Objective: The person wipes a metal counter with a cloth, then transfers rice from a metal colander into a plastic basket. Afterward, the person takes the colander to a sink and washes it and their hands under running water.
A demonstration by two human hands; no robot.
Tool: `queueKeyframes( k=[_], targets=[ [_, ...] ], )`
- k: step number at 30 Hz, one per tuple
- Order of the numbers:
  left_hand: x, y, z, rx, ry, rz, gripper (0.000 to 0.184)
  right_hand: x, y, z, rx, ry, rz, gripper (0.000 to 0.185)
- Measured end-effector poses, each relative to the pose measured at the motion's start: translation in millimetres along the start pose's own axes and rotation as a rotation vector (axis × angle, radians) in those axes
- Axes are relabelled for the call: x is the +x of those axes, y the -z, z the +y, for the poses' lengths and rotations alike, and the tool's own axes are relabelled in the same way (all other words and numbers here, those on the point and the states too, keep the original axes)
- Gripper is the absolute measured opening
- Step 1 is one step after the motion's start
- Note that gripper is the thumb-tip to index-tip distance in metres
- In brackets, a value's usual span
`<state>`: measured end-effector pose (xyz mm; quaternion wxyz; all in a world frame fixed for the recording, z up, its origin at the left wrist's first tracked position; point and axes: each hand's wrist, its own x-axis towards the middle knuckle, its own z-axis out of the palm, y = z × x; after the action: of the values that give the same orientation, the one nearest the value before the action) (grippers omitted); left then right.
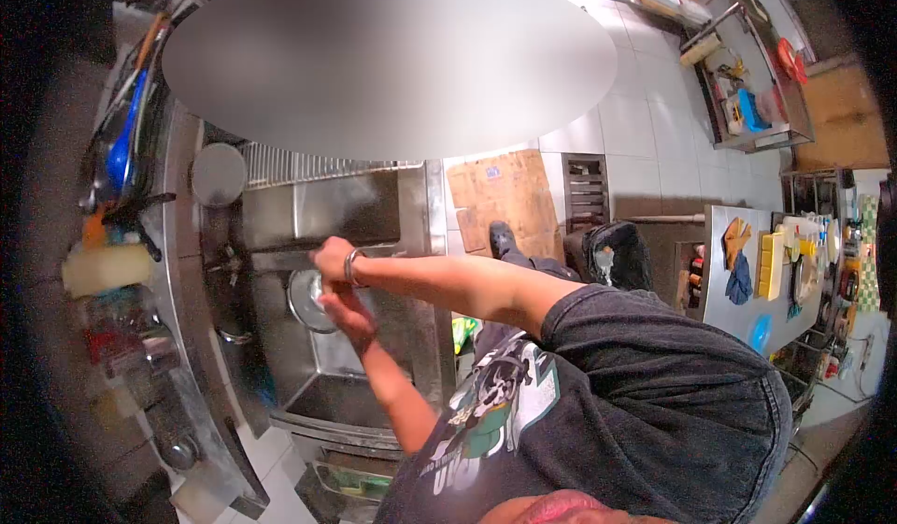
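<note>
My right hand [334, 259], with a metal band at its wrist, is over the divider of a steel double sink [430, 272]. Its fingers are curled together, and what they hold, if anything, is hidden. Just below it in the view, my left hand [350, 318] is smeared by motion beside a round metal dish [306, 302]. Whether its fingers grip the dish's rim cannot be made out. The dish is over the sink, partly covered by both hands.
A wire rack [318, 166] lies across the sink's far end, near a round lid [220, 175]. Utensils, including a blue one [120, 162], line the left side. Cardboard [509, 192] and a black bin [612, 255] are on the floor, near a side table [729, 314].
</note>
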<state>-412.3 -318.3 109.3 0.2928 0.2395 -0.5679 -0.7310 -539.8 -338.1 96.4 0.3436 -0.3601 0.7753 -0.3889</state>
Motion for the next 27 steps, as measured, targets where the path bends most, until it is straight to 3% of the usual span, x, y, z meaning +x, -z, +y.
queueKeyframes(
  k=[1, 2, 4, 5, 6, 8, 10, 13, 14, 16, 17, 19, 20, 21, 23, 27],
  targets=[
    [0, 10, 2, -0.020, 0.016, 0.064, 0.077, -6, 1, -12, 0.228, -0.179, 0.062, 0.029],
    [1, 40, 0, 0.018, 0.136, 0.084, 0.067, -14, 8, -22, 0.053, -0.142, 0.005, 0.026],
    [-12, 32, 69, 1.012, 0.275, 0.134, 0.049, -10, 21, -33, -0.464, 0.165, -0.166, 0.022],
    [-22, 51, 82, 1.167, -0.097, 0.140, 0.034, 0, 20, -49, -0.400, 0.215, -0.152, 0.020],
    [-34, 42, 120, 1.259, 0.009, 0.239, 0.032, -28, 58, -92, -0.334, 0.240, -0.147, 0.022],
    [-65, 27, 190, 1.003, -0.171, 0.343, 0.033, -45, 77, -149, -0.351, 0.700, -0.019, 0.027],
    [-89, 61, 230, 0.840, -0.565, 0.317, 0.038, -106, 130, -220, -0.118, 0.761, 0.061, 0.027],
    [-110, 54, 273, 0.604, -0.767, 0.338, 0.032, -153, 151, -264, 0.181, 1.053, 0.290, 0.026],
    [-108, 58, 268, 0.561, -0.771, 0.340, 0.030, -151, 143, -266, 0.160, 1.077, 0.293, 0.026],
    [-102, 69, 230, 0.606, -0.525, 0.359, 0.027, -117, 97, -227, 0.456, 1.156, 0.258, 0.023],
    [-101, 77, 204, 0.656, -0.350, 0.340, 0.027, -49, 21, -163, -0.096, 1.183, 0.239, 0.025],
    [-104, 95, 152, 0.725, -0.037, 0.222, 0.029, -127, 61, -104, -1.004, 0.397, -0.148, 0.045],
    [-110, 102, 130, 0.723, 0.093, 0.152, 0.031, -104, 38, -38, -0.823, 0.590, -0.112, 0.057],
    [-122, 107, 112, 0.705, 0.205, 0.099, 0.033, -134, 61, -3, -0.702, 0.601, -0.073, 0.067],
    [-144, 107, 93, 0.641, 0.364, 0.006, 0.039, -190, 92, 74, -0.485, 0.372, 0.024, 0.072],
    [-145, 81, 74, 0.623, 0.352, -0.168, 0.044, -345, 170, 223, -0.682, -0.332, 0.165, 0.067]
  ],
)
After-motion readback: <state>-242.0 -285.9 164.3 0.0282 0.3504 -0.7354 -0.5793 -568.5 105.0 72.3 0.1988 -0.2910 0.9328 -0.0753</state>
